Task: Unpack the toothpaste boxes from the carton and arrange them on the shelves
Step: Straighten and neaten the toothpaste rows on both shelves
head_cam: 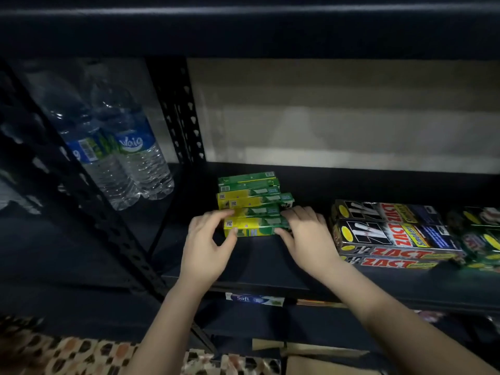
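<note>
From the head view, both hands are in on the dark shelf (378,185), working the nearest of the green and yellow toothpaste boxes (255,226). The left hand (208,244) has its thumb curled up against the front face of that box at its left end, while the fingers arch over the top edge, so the box end sits pinched between thumb and fingers. The right hand (305,234) mirrors it at the other end: thumb tucked along the lower front edge, fingers bent over the top right corner, gripping that end. So this front box is held at both ends, lying lengthwise on the shelf board and touching the row behind it. Behind it, more green and yellow toothpaste boxes (251,196) lie stacked and stepped back toward the pale wall, slightly fanned rather than squared up. To the right, apart from the hands, sits a stack of black and red Zact boxes (392,236), with more dark boxes (479,234) blurred at the far right edge. Off to the left, past the perforated black upright (184,112), two water bottles (119,147) stand together in the next bay. Below the shelf edge, a white and blue Safi box (254,299) peeks out, and a cardboard carton (311,358) shows at the bottom, its flaps only partly in frame.
</note>
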